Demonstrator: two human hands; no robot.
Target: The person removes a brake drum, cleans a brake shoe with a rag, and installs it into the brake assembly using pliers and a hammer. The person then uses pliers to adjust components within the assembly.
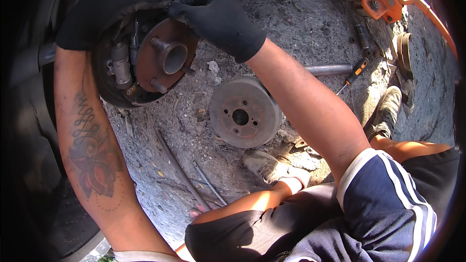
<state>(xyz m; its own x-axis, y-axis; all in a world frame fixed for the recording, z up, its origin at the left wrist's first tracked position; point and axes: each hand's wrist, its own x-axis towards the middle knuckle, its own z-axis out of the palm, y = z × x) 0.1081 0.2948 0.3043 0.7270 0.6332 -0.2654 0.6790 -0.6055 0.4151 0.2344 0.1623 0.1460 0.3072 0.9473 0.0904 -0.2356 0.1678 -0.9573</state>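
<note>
At the upper left, a rusty round hub flange [144,63] with protruding studs stands in front of a dark brake backing plate [112,96]. A grey metal cylinder [121,65] and a coil spring [133,51] sit to the left of the flange. My left hand [114,14], in a black glove, reaches over the top of this assembly with its fingers pressed together. My right hand [218,22], also black-gloved, pinches at the plate's upper edge, its fingertips meeting the left ones. Whatever lies between the fingers is too small and dark to make out.
A grey brake drum [245,133] lies on the rough ground below my right forearm. To the right are a metal pipe [327,69], a screwdriver [359,70], a curved brake shoe [404,56] and an orange metal frame [376,0]. Rods [182,170] lie near my feet.
</note>
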